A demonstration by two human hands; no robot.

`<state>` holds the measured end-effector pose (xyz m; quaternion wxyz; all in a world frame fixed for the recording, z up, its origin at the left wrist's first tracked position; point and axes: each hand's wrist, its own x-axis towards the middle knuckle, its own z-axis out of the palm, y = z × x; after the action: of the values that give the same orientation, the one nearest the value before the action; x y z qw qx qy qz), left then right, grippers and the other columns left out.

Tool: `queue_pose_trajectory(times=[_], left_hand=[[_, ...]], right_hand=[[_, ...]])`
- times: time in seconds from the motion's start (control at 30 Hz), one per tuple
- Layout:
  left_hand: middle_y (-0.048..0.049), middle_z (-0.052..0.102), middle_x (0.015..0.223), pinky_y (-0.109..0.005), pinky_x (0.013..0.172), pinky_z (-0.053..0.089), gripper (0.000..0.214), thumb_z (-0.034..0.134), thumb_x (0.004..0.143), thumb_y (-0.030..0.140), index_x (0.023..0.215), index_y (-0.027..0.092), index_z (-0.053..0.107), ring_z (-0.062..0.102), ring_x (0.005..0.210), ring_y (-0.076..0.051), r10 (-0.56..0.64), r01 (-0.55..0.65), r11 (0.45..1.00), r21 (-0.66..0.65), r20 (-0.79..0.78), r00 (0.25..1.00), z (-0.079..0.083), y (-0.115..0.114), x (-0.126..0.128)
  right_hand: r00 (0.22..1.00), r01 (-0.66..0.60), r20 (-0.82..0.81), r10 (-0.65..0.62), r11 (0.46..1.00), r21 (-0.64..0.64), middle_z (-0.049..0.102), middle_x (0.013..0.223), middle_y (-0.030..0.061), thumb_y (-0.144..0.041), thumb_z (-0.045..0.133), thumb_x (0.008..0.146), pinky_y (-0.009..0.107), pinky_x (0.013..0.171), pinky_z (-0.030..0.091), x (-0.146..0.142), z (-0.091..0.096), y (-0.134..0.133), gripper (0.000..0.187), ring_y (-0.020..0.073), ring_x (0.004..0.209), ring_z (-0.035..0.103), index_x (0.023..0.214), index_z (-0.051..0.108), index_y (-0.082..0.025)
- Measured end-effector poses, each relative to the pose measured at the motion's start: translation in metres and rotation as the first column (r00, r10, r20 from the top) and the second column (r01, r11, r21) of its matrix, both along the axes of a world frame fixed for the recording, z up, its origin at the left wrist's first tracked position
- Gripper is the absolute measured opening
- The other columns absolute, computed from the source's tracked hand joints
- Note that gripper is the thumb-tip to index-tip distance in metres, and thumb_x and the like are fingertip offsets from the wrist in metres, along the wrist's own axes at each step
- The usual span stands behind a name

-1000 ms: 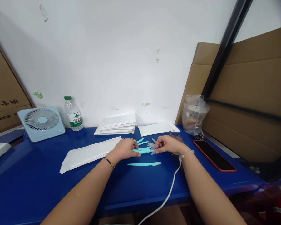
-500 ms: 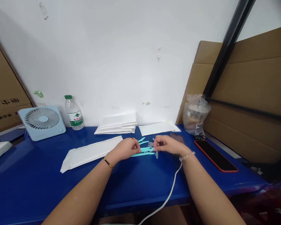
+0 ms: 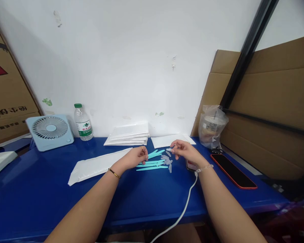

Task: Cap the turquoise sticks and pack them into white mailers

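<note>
Several slim teal sticks [image 3: 152, 168] lie loosely side by side on the blue table, some fanned out. To their right is a small scatter of translucent, cap-like pieces [image 3: 170, 168]. My left hand [image 3: 136, 157] rests over the left ends of the sticks with thumb and fingers pinched together; its fingertips hide whether a stick is between them. Raised slightly above the translucent pieces, my right hand [image 3: 183, 151] pinches one such translucent piece [image 3: 168, 149] between thumb and index finger.
A long white padded envelope [image 3: 96, 166] lies left. Stacked white envelopes [image 3: 129, 133] and another envelope [image 3: 167, 140] sit by the wall. A fan [image 3: 50, 131], water bottle [image 3: 83, 123], bagged cup [image 3: 212, 126], red-edged phone [image 3: 233, 171] and cabled phone [image 3: 191, 165] stand or lie around.
My hands have moved apart from the teal stick they both held. The right has lifted a little up and right with a translucent piece; the left has shifted slightly left. The view tilted slightly.
</note>
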<state>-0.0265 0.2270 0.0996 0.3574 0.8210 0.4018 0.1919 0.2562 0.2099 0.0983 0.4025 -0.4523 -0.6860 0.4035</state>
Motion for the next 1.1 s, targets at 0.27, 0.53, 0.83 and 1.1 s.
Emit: queue_pose_trajectory(times=[0.27, 0.53, 0.83, 1.1], left_hand=[[-0.0023, 0.06, 0.078, -0.023, 0.058, 0.04, 0.033, 0.04, 0.083, 0.047, 0.085, 0.017, 0.052, 0.051, 0.066, -0.012, 0.057, -0.062, 0.998, 0.032, 0.136, 0.989, 0.003, -0.003, 0.004], [-0.0025, 0.063, 0.08, -0.025, 0.064, 0.041, 0.025, 0.058, 0.072, 0.04, 0.082, 0.017, 0.061, 0.055, 0.073, -0.016, 0.21, -0.242, 0.959, 0.15, 0.201, 0.957, -0.004, 0.006, 0.005], [-0.0018, 0.064, 0.082, -0.026, 0.065, 0.042, 0.024, 0.057, 0.073, 0.038, 0.083, 0.017, 0.062, 0.056, 0.073, -0.015, 0.234, -0.264, 0.951, 0.161, 0.182, 0.955, -0.005, 0.004, 0.007], [-0.0019, 0.064, 0.083, -0.026, 0.065, 0.041, 0.027, 0.056, 0.073, 0.041, 0.085, 0.017, 0.062, 0.056, 0.074, -0.016, 0.231, -0.259, 0.954, 0.149, 0.18, 0.956, -0.005, 0.004, 0.009]], right_hand=[[0.96, 0.05, -0.271, -0.069, 0.996, -0.077, 0.067, 0.069, 0.0049, -0.039, 0.075, 0.064, 0.029, 0.064, 0.051, -0.012, -0.007, 0.003, 0.035, 0.0158, 0.063, 0.063, 0.087, 0.069, -0.013], [0.916, 0.074, -0.393, -0.085, 0.996, -0.043, 0.066, 0.065, 0.0014, -0.036, 0.072, 0.069, 0.024, 0.055, 0.047, -0.019, -0.006, 0.001, 0.024, 0.0123, 0.054, 0.062, 0.081, 0.066, -0.016], [0.938, -0.015, -0.347, 0.006, 1.0, -0.021, 0.065, 0.065, 0.0012, -0.035, 0.07, 0.071, 0.024, 0.054, 0.046, -0.033, -0.011, 0.0, 0.023, 0.0121, 0.051, 0.062, 0.077, 0.062, -0.015], [0.947, 0.021, -0.321, -0.017, 1.0, 0.01, 0.064, 0.067, 0.0013, -0.038, 0.068, 0.072, 0.025, 0.055, 0.047, -0.034, -0.01, 0.0, 0.024, 0.0118, 0.051, 0.061, 0.077, 0.061, -0.015]])
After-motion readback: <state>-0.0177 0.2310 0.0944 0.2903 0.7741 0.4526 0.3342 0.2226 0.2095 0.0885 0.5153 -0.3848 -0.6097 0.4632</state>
